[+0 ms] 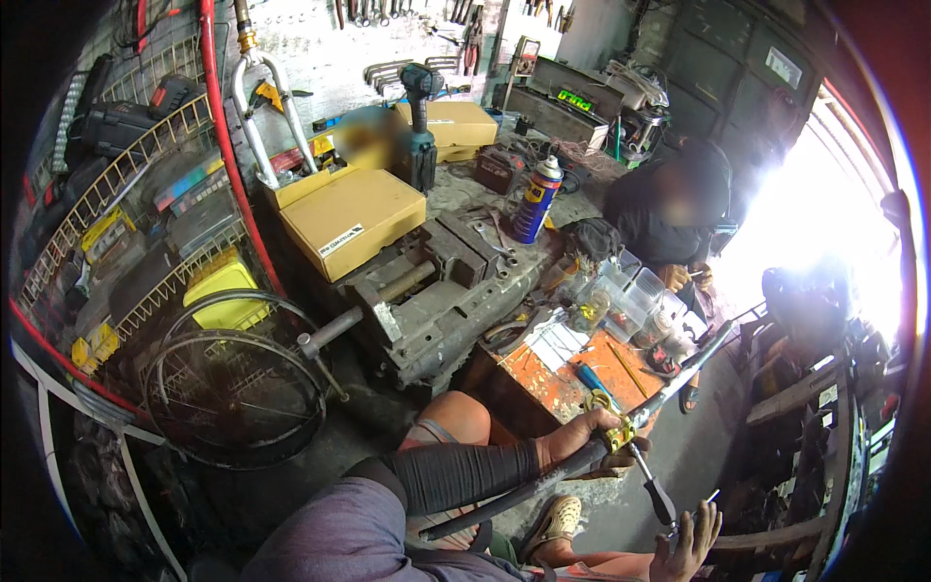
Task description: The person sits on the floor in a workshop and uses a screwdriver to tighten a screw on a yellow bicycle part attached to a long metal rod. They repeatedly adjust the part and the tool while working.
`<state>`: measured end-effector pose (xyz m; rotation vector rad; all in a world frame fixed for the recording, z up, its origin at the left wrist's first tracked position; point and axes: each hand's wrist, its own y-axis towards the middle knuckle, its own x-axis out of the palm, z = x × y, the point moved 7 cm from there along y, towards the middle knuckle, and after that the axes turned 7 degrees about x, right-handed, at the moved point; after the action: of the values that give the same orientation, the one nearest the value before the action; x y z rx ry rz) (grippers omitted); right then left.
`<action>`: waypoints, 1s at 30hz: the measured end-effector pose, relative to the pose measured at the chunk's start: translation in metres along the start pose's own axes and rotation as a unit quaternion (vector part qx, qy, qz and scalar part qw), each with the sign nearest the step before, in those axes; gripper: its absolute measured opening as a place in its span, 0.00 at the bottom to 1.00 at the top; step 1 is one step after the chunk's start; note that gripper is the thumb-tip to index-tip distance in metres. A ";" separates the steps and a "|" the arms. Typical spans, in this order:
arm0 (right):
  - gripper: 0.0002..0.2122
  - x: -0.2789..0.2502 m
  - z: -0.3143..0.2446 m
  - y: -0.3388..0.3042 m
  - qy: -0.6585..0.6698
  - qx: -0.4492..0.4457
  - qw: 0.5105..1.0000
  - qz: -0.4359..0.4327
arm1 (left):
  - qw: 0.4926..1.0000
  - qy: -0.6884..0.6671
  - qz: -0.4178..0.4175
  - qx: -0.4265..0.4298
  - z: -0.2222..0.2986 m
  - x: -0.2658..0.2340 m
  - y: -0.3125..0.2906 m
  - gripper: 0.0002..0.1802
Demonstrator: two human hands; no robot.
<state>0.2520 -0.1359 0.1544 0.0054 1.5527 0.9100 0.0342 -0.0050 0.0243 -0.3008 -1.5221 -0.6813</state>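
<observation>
My left hand [580, 439] is closed around a gold-coloured metal fitting [621, 434] on a long tube [690, 369]. The tube slants from a dark, padded-looking lower end near my lap up to a bare silvery end at the right. Against the fitting rests the tip of a screwdriver [659, 500] with a dark handle, its shaft pointing up and left. My right hand [689, 545] is beside the handle's end, fingers stretched out; whether the palm touches it I cannot tell. A thin white stick [715, 496] shows by its fingertips.
An orange-topped bench [617, 361] carries small tools, papers and clear plastic containers [635, 291]. Behind stand a large vise [427, 291], a cardboard box [354, 218], a spray can [536, 201] and a cordless power tool [420, 126]. Wheel rims [233, 388] lean left. Another person [669, 209] sits across.
</observation>
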 end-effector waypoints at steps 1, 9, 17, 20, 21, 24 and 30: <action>0.12 -0.009 -0.009 0.012 0.029 -0.013 0.998 0.059 | 1.000 0.001 0.003 0.006 0.001 0.001 0.000 0.27; 0.14 0.070 0.051 -0.067 0.611 0.534 0.580 -0.067 | 0.987 0.151 -0.009 0.045 0.008 -0.010 -0.004 0.30; 0.32 -0.003 0.017 0.006 0.055 0.052 0.996 -0.054 | 0.995 0.061 0.062 0.042 0.011 -0.007 -0.002 0.40; 0.30 -0.003 0.003 0.011 0.039 0.042 0.996 -0.062 | 0.998 0.007 0.051 0.022 0.005 0.000 0.001 0.41; 0.29 -0.003 -0.002 0.013 0.057 0.049 0.996 -0.042 | 0.999 0.033 0.032 0.012 0.001 -0.001 0.003 0.42; 0.21 0.011 -0.002 0.006 0.072 0.090 0.989 -0.097 | 0.994 0.098 0.047 -0.025 -0.011 -0.003 -0.001 0.46; 0.13 0.038 0.018 -0.012 0.367 0.383 0.839 -0.122 | 0.987 0.155 0.023 -0.018 -0.004 0.007 -0.008 0.47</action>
<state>0.2646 -0.1152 0.1173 0.0326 2.4890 -0.0037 0.0323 -0.0156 0.0294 -0.2441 -1.2039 -0.6864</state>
